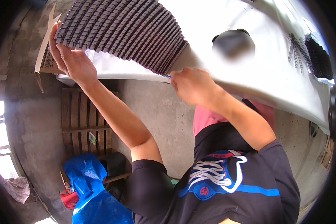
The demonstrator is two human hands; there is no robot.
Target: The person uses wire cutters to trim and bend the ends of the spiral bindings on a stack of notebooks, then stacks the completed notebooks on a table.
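A broad fanned stack (119,31) of white pieces with rows of dark wire loops, like double-loop binding wire, lies at the upper left on the white-covered table. My left hand (75,63) grips the stack's left end, with the thumb below and the fingers up along the edge. My right hand (192,85) is closed at the stack's near right corner, by the table edge. A small blue bit shows at its fingertips; what it belongs to is hidden.
Loose dark wire strips (296,52) lie at the table's right, beside a black bundle (318,56). A round dark thing, blurred (233,46), is at the table's middle. A cardboard box (48,61) stands far left. Below are a wooden pallet (76,123) and a blue sheet (86,175).
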